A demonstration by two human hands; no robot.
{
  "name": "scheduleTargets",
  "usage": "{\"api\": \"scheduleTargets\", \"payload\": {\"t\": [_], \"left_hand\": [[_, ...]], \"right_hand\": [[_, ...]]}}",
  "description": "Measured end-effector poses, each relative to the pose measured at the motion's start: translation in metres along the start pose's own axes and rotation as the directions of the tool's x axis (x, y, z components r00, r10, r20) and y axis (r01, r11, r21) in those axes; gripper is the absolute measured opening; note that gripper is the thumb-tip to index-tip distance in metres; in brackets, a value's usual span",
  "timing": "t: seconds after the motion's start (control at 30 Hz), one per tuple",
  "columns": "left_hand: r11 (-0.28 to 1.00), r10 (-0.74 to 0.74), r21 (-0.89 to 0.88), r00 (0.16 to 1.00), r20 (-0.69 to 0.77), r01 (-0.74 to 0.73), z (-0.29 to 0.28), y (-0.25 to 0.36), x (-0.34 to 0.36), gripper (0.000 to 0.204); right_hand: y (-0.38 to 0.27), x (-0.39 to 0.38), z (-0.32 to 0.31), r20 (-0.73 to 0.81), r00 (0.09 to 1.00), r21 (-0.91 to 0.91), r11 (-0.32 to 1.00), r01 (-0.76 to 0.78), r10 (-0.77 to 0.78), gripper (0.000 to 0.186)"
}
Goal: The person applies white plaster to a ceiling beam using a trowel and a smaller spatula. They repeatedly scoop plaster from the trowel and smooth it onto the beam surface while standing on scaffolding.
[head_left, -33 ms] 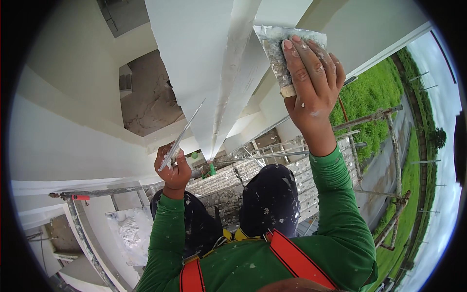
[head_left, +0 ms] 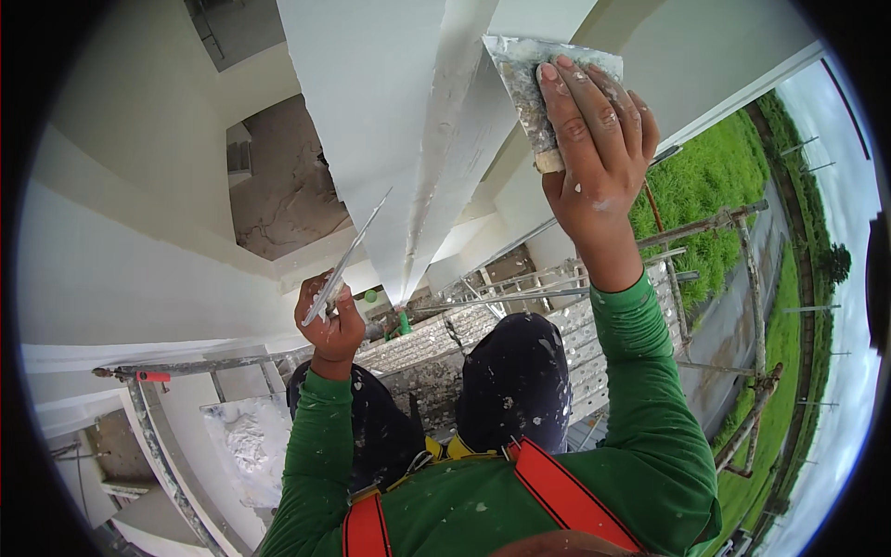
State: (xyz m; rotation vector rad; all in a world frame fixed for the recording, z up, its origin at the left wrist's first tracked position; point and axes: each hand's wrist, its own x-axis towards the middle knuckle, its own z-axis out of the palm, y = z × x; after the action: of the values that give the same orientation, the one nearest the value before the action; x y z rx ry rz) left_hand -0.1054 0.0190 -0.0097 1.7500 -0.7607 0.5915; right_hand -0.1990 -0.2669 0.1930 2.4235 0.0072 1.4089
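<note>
My right hand [head_left: 599,158] grips a wide, compound-smeared scraper [head_left: 515,65] by its handle, with fingertips on the blade, held high against or close over the white column [head_left: 362,111]; contact is hard to tell. A pale grooved strip runs along that column. Lower left, my left hand [head_left: 329,330] is closed on a second flat blade tool [head_left: 357,241], seen almost edge-on and pointing up toward the column, with white compound on it and on my fingers. A board [head_left: 246,436] bearing a heap of white compound lies to the left of my left forearm.
My knees are over spattered scaffold planks [head_left: 603,371]. Metal scaffold tubes [head_left: 761,297] frame the right side, with grass and a road far below. At left are white walls [head_left: 148,260], another tube [head_left: 139,399] and a small red-handled item [head_left: 153,376]. A green pipe [head_left: 405,323] stands ahead.
My right hand and its scraper have moved slightly upward along the column. My left hand looks unmoved.
</note>
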Motion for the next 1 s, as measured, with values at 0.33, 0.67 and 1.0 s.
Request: {"api": "scheduleTargets", "payload": {"t": [0.33, 0.67, 1.0], "left_hand": [[0.993, 0.01, -0.118, 0.999, -0.038, -0.015, -0.004, 0.001, -0.001, 0.02], [0.981, -0.123, -0.15, 0.992, -0.003, 0.122, -0.004, -0.01, -0.02, 0.021], [0.984, -0.115, -0.134, 0.993, 0.031, 0.118, 0.0, -0.005, -0.019, 0.023]], "right_hand": [[-0.034, -0.103, 0.058, 0.192, 0.981, 0.019, 1.0, 0.011, -0.015, 0.051], [-0.023, -0.049, -0.01, 0.172, 0.985, 0.015, 1.0, 0.007, -0.009, 0.051], [-0.005, -0.051, 0.051, 0.022, 0.993, -0.059, 0.992, 0.113, -0.112, 0.044]]}}
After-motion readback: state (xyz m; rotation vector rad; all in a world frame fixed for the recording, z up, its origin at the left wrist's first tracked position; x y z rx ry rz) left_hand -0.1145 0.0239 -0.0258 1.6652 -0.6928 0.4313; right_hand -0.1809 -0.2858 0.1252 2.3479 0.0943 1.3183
